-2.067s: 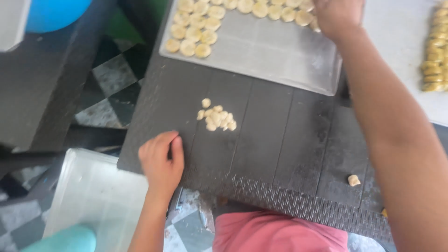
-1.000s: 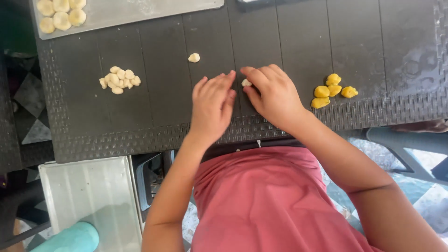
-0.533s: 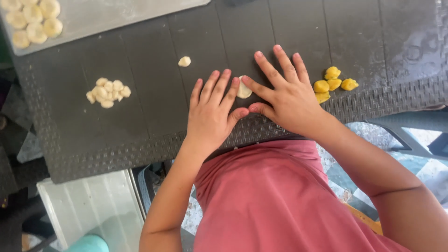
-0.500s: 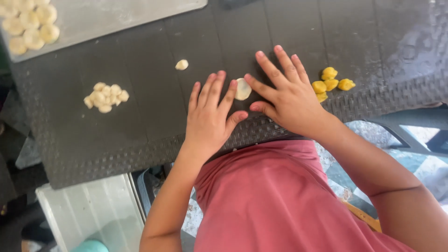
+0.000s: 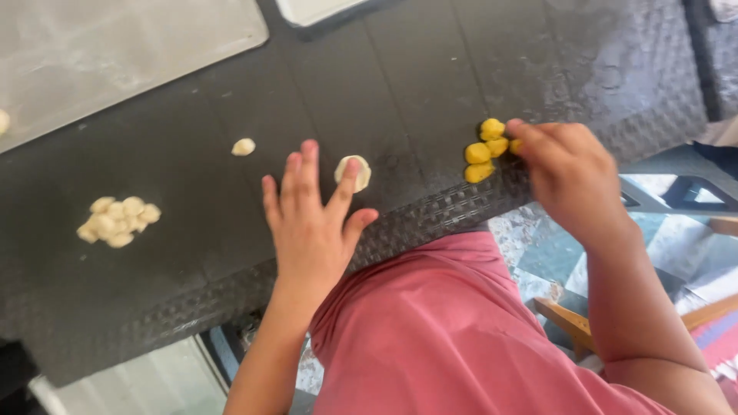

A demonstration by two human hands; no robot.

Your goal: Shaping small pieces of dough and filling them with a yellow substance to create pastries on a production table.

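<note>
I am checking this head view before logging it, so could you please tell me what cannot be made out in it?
- Right hand: blurred, and its fingers cover part of the yellow pieces, so whether it grips one is unclear.
- Flat dough disc: the left hand's index finger hides one edge.
- Metal tray: cut off by the top and left edges.
- Pale dough heap: the pieces overlap, too small to count.

Left hand (image 5: 311,223) flat, fingers spread, palm down. Right hand (image 5: 569,173) curled, fingertips pinched, grip blurred.
</note>
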